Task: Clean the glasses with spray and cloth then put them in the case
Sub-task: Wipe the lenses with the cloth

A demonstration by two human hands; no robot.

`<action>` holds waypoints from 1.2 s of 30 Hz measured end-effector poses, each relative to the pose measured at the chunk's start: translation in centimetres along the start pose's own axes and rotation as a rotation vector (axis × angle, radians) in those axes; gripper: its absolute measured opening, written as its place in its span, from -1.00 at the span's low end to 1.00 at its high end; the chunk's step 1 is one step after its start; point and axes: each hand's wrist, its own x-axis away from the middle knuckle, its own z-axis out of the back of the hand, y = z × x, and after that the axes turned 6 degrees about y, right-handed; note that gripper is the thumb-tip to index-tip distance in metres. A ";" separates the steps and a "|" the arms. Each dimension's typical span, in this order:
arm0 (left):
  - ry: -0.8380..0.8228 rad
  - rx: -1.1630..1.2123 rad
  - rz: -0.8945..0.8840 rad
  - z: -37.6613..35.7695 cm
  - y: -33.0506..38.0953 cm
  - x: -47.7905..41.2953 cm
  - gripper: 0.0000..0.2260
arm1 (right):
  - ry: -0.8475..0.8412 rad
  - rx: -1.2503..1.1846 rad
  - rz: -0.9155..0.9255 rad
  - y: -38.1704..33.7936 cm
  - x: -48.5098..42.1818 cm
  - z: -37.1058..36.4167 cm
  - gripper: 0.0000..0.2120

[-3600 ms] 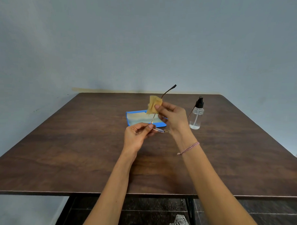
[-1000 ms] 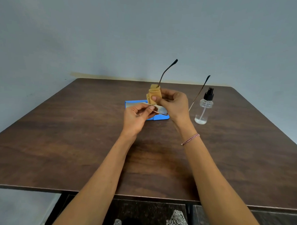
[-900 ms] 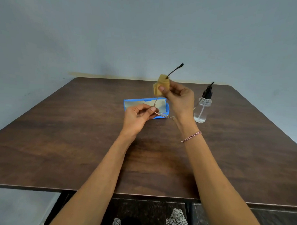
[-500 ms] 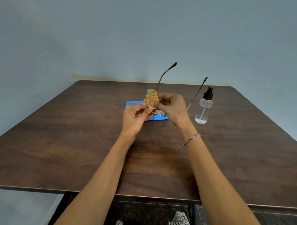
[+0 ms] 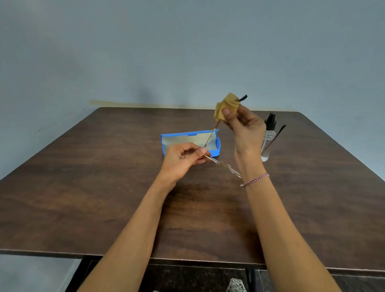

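My left hand (image 5: 182, 159) pinches the thin-framed glasses (image 5: 222, 164) at the front corner, above the table. One temple arm rises up and away from it. My right hand (image 5: 242, 128) pinches the yellow cloth (image 5: 224, 107) around the far end of that temple, whose black tip sticks out above the cloth. The other temple shows to the right of my right wrist, in front of the spray bottle (image 5: 268, 139). Behind my left hand lies the open blue case (image 5: 216, 146) with a pale lining.
The dark wooden table (image 5: 98, 197) reaches to a grey wall at the back; its front edge is near me. The bottle stands right of the case. Patterned fabric shows below the table edge.
My right hand has slid the cloth from near the frame front up along the temple to its tip. The lenses have tilted down towards the table. The left hand kept its hold.
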 end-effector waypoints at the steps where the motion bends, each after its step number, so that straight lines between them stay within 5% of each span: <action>1: -0.012 -0.012 0.004 0.0 0.0 0.0 -0.92 | 0.023 -0.024 0.020 -0.2 -0.1 0.1 -0.74; 9: -0.005 -0.026 0.003 0.2 0.2 0.0 -0.91 | 0.001 0.001 0.001 0.1 0.1 0.2 -0.80; 15: 0.097 0.012 -0.033 0.4 0.5 -0.1 -0.91 | -0.238 0.217 -0.074 1.2 0.6 -0.3 -0.87; 36: 0.361 0.012 -0.149 1.6 1.0 -0.5 -0.91 | -0.584 0.981 0.215 1.0 0.2 1.3 -0.80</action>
